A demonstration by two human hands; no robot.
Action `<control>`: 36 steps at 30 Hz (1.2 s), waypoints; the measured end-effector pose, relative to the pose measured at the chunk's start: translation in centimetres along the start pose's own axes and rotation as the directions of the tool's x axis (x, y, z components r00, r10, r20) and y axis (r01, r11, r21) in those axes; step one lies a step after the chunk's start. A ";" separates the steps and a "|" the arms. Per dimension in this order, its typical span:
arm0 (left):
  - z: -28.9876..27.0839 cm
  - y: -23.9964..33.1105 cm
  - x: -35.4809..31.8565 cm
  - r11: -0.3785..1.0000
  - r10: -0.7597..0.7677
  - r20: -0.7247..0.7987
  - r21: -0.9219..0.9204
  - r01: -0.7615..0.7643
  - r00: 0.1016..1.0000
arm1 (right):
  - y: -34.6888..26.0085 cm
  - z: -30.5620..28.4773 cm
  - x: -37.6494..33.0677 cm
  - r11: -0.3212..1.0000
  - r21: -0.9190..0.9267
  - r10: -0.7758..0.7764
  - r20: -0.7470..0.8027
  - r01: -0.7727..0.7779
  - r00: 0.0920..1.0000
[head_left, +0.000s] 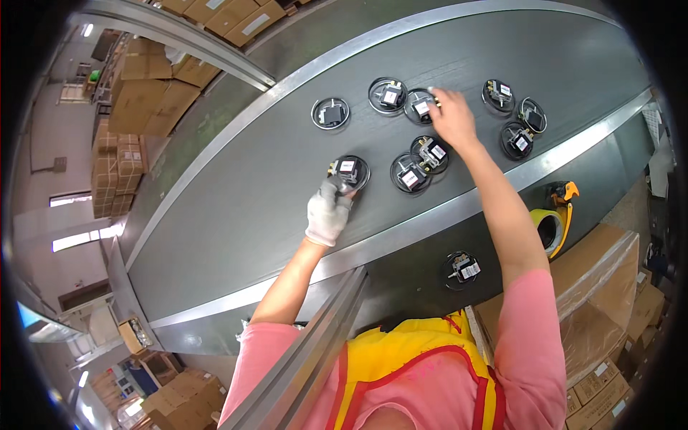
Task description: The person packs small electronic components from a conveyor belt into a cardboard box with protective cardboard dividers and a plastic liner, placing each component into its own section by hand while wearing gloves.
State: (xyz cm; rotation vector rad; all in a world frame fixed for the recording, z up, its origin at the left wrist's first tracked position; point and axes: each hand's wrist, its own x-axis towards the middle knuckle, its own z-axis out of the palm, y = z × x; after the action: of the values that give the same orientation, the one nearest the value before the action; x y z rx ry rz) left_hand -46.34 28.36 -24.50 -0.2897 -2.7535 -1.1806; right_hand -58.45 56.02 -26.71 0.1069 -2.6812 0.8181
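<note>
Coiled-wire component sits on grey conveyor belt, near edge pinched between fingers and thumb of gloved left hand. Bare right hand: fingers bunched at right side of second component; whether pinching, cannot tell. Other coiled units nearby; yellow tape roll beyond near rail, right.

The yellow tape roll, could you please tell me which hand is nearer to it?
Right: the right hand is beyond the yellow tape roll and left of it; the left hand is much farther left.
</note>
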 end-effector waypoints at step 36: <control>-7.6 -5.3 -7.4 0.710 -0.664 -0.119 -0.408 0.573 0.738 | -1.3 -4.2 -2.4 0.819 0.325 0.334 0.400 -0.473 0.854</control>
State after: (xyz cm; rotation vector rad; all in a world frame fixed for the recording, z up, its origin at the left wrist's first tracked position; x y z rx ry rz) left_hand -40.02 18.38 -24.44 0.8008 -2.4397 -1.7048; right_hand -54.72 57.21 -23.58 -0.2765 -2.8255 1.6372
